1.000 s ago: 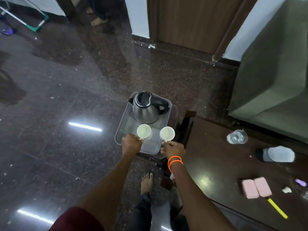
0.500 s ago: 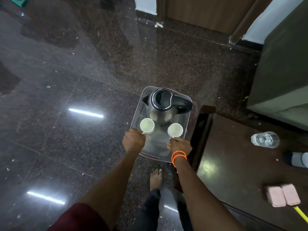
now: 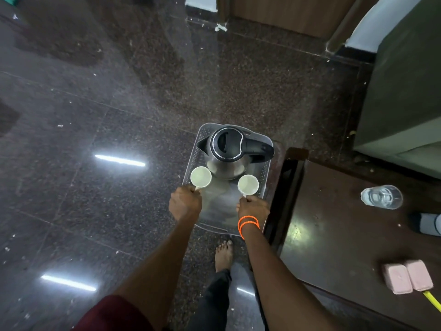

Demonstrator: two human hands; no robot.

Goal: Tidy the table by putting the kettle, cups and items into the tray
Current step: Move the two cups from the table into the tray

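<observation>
A clear plastic tray is seen over the dark floor, just left of the table; its support is hidden. In its far half stands a steel kettle with a black lid and handle. Two white cups sit in front of the kettle. My left hand pinches the handle of the left cup. The right cup is held by its handle in my right hand, which wears orange bands at the wrist. Both wrists pass over the tray's near edge.
A dark wooden table stands to the right, with a glass of water, two pink pads on a yellow handle and a black-and-white item. A green sofa is behind it. My bare foot is below the tray.
The view has tilted down and shifted, so tray and kettle appear nearer and further right. Both hands keep hold of the cups in front of the kettle.
</observation>
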